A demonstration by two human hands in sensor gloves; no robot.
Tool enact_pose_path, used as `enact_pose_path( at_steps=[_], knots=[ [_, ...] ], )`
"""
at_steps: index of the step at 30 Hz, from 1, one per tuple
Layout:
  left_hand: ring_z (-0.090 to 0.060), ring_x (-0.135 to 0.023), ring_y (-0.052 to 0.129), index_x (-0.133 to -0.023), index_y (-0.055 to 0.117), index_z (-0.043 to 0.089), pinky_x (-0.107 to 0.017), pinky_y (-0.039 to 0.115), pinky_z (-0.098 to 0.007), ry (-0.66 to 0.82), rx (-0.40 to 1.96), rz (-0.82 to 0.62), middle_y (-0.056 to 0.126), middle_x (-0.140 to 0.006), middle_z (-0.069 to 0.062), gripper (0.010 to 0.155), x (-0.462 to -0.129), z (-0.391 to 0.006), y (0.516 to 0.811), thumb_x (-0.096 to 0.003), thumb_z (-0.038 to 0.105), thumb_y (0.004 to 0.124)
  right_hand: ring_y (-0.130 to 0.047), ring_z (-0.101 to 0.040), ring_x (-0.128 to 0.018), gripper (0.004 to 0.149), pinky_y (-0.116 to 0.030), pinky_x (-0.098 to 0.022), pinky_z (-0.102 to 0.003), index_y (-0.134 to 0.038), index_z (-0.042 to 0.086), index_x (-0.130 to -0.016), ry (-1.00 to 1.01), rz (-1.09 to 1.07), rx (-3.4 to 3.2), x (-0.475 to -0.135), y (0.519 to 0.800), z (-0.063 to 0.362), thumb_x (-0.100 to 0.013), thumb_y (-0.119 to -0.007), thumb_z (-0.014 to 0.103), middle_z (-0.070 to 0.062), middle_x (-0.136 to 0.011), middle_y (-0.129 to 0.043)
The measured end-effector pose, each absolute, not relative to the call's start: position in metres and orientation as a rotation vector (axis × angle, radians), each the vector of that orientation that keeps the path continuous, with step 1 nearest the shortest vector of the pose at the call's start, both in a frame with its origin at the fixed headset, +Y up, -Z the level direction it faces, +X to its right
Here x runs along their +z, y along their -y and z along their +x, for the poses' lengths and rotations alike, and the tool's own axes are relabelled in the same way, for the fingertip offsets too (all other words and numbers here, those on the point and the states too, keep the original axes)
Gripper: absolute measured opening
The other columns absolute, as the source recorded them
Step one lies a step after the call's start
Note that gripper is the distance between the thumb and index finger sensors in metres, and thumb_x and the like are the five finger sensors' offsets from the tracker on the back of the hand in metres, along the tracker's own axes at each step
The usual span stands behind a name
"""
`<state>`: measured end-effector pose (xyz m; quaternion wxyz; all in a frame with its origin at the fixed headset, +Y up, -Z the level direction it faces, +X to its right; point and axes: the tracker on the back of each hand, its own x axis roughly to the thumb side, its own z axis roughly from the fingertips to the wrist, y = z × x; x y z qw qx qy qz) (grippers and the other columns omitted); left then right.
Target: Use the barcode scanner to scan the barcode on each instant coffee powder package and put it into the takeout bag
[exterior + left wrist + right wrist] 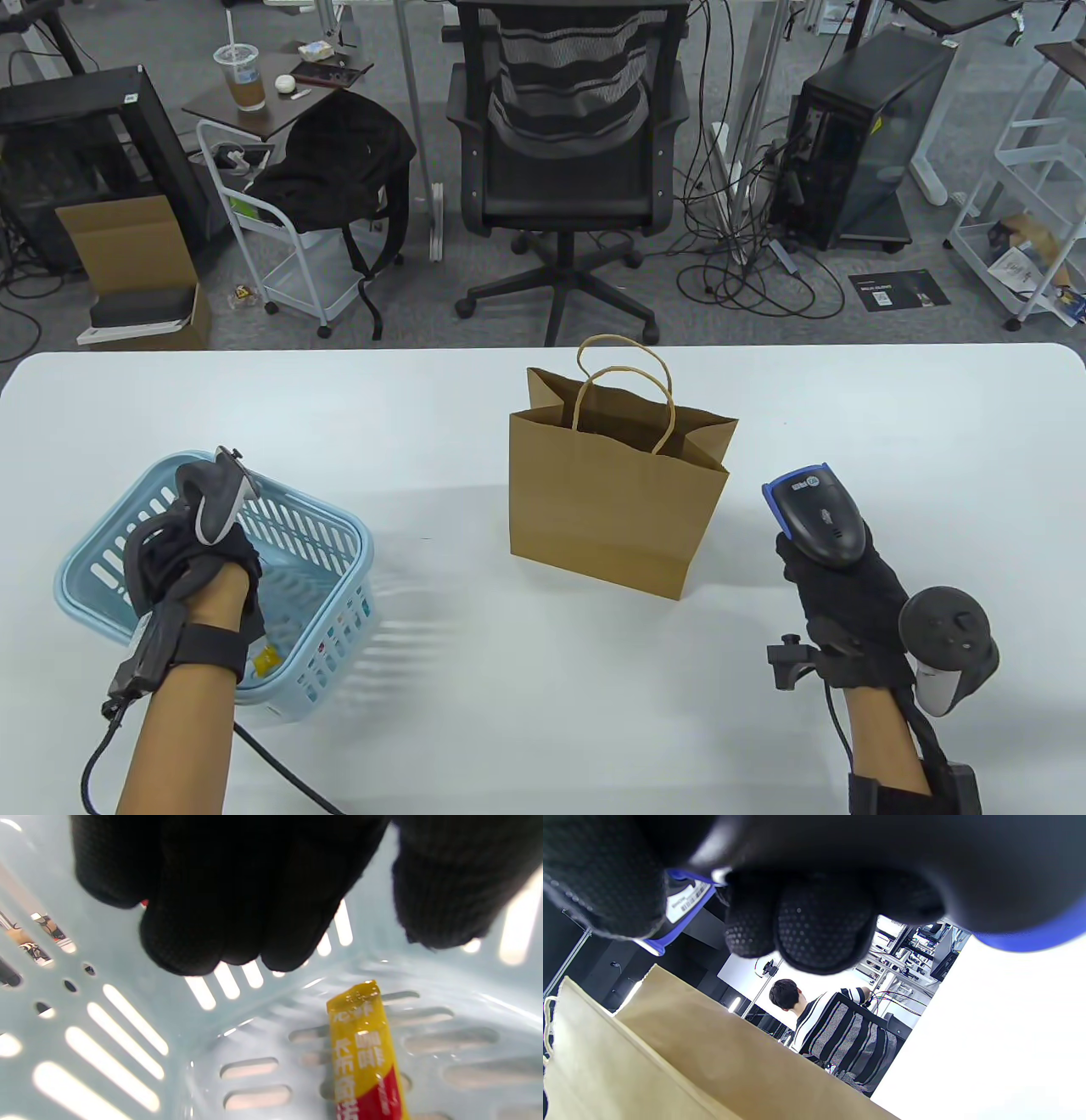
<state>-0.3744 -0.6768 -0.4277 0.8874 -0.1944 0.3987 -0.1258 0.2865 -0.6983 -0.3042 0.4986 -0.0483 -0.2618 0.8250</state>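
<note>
My left hand (pixel 191 560) reaches down inside the light blue basket (pixel 339 543). In the left wrist view its gloved fingers (pixel 203 921) hang bunched together, the thumb apart, just above a yellow and red coffee stick package (pixel 365 1052) lying on the basket (pixel 127 1018) floor. They do not touch it. The same package (pixel 265 658) shows as a yellow bit by my wrist. My right hand (pixel 836 586) grips the black and blue barcode scanner (pixel 819 509) to the right of the brown paper takeout bag (pixel 611 501), which stands open at the table's middle.
The white table (pixel 475 679) ends just behind the bag. Beyond it stand an office chair (pixel 564 161), a cart and computer cases. In the right wrist view the bag (pixel 712 1069) lies close below my fingers (pixel 806 925), and a seated person in a striped shirt (pixel 835 1027) is far off.
</note>
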Motion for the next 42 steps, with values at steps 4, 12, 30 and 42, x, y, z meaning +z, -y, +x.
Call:
enact_pose_path(
  at_steps=[4, 12, 30, 42],
  knots=[
    [-0.033, -0.072, 0.102, -0.092, 0.091, 0.019, -0.063, 0.076, -0.053, -0.831, -0.112, -0.469, 0.091, -0.095, -0.008, 0.069, -0.430, -0.373, 0.680, -0.0416, 0.066, 0.086, -0.107, -0.017, -0.042, 0.055, -0.089, -0.041, -0.039, -0.078, 0.025, -0.090, 0.632, -0.118, 2.001, -0.304, 0.698, 0.286, -0.046, -0.094, 0.055, 0.004, -0.062, -0.104],
    [-0.055, -0.095, 0.086, -0.120, 0.035, 0.021, -0.074, 0.064, -0.066, -0.783, 0.305, -0.590, 0.068, -0.116, -0.027, 0.093, -0.428, -0.372, 0.695, -0.0497, 0.057, 0.083, -0.107, -0.017, -0.042, 0.055, -0.089, -0.041, -0.039, -0.078, 0.025, -0.090, 0.627, -0.114, 2.009, -0.305, 0.699, 0.285, -0.046, -0.095, 0.054, 0.004, -0.062, -0.104],
    [-0.019, -0.087, 0.089, -0.110, 0.016, 0.035, -0.077, 0.070, -0.046, -0.793, 0.094, -0.766, 0.053, -0.110, 0.000, 0.099, -0.426, -0.376, 0.731, -0.0470, 0.039, 0.092, -0.107, -0.017, -0.043, 0.055, -0.089, -0.041, -0.039, -0.078, 0.025, -0.090, 0.614, -0.113, 2.013, -0.306, 0.699, 0.284, -0.047, -0.094, 0.054, 0.003, -0.062, -0.104],
    [-0.021, -0.076, 0.096, -0.109, 0.020, 0.039, -0.072, 0.074, -0.047, -0.769, 0.026, -0.727, 0.070, -0.099, 0.001, 0.091, -0.438, -0.374, 0.733, -0.0490, 0.027, 0.088, -0.107, -0.017, -0.043, 0.056, -0.089, -0.041, -0.039, -0.078, 0.024, -0.090, 0.614, -0.105, 2.019, -0.307, 0.699, 0.283, -0.046, -0.095, 0.054, 0.003, -0.062, -0.104]
  ],
)
